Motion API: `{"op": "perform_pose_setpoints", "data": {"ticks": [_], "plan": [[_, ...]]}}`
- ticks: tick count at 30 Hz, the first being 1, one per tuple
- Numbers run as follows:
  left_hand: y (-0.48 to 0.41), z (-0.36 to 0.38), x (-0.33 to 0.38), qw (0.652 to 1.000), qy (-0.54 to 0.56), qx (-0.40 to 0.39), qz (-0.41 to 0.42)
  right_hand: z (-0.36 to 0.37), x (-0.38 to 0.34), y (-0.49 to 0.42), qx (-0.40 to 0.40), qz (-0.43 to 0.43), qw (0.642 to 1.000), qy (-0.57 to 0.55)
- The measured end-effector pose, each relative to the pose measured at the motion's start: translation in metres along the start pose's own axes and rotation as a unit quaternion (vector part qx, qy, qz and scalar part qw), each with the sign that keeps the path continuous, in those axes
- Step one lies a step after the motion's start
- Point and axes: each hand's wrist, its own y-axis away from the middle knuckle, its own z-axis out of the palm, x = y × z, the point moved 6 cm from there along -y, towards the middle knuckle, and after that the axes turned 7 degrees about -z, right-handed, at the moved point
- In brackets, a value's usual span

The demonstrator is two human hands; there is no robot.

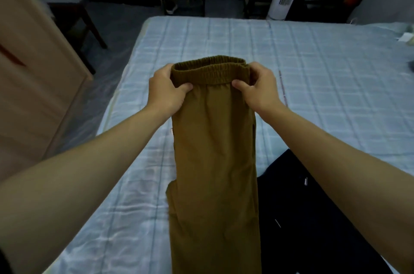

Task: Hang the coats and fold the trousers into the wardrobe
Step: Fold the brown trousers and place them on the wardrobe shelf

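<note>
Both hands, left [167,92] and right [257,90], pinch trousers [215,161] at waistband corners | legs stacked, hanging straight for folding | over bed [324,94] near edge

bare bed [313,67] beyond, dark garment [302,217] lower right, wardrobe [33,72] left

Dim room, cool bluish cast, soft even light with no hard shadows. The bed sheet [313,76] is the brightest surface and shows faint sheen near the lower left. The far background sinks into murky dark, detail lost. Wide-angle bending bows the wardrobe door [33,72] at the left edge. Everything reads slightly soft and smeared.
</note>
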Motion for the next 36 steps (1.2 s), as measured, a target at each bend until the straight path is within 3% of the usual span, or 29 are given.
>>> {"op": "perform_pose_setpoints", "data": {"ticks": [5, 10, 13, 18, 25, 31, 36], "plan": [[-0.027, 0.056, -0.088, 0.999, -0.033, 0.016, -0.002, 0.043, 0.094, -0.016, -0.056, 0.026, 0.996, 0.072], [0.001, 0.101, -0.176, 0.997, -0.06, -0.046, -0.028, 0.079, 0.178, 0.027, -0.128, 0.072, 0.981, 0.126], [0.022, 0.107, -0.196, 0.994, -0.077, -0.078, -0.02, 0.082, 0.194, 0.056, -0.152, 0.071, 0.978, 0.123], [0.057, 0.088, -0.163, 0.992, -0.086, -0.094, 0.021, 0.057, 0.165, 0.092, -0.147, 0.05, 0.982, 0.103], [0.164, 0.039, -0.094, 0.986, -0.12, -0.081, 0.082, 0.003, 0.072, 0.173, -0.175, -0.017, 0.978, 0.116], [0.304, 0.01, -0.092, 0.965, -0.208, -0.106, 0.123, -0.023, 0.019, 0.278, -0.247, -0.083, 0.954, 0.146], [0.393, -0.008, -0.1, 0.954, -0.238, -0.121, 0.137, -0.035, 0.015, 0.383, -0.271, -0.059, 0.945, 0.17]]}}
